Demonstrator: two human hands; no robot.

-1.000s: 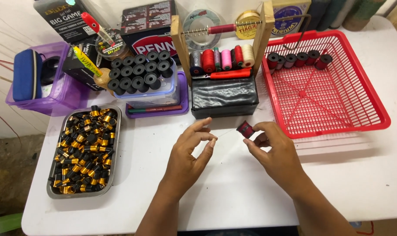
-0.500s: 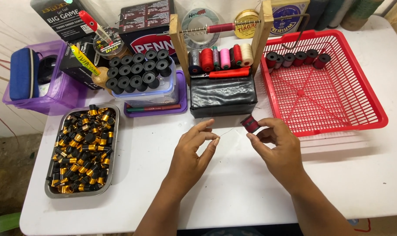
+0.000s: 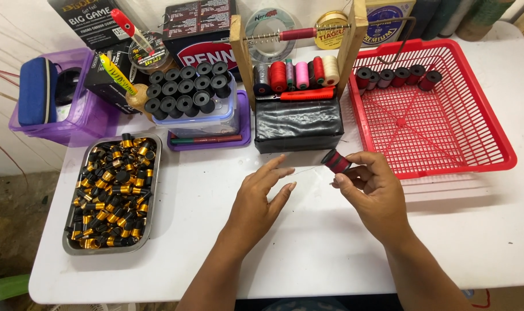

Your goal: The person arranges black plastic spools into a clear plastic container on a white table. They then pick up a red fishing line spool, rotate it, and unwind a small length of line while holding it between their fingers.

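A red spool [image 3: 335, 160] is pinched by the right hand [image 3: 372, 190]; thread [image 3: 305, 170] is held taut in the left hand's [image 3: 260, 198] narrow grip.

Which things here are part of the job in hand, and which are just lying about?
In use:
right hand
red-wound spool
thin thread
left hand

Lying about:
metal tray of small parts
purple box
tub of black spools
red basket
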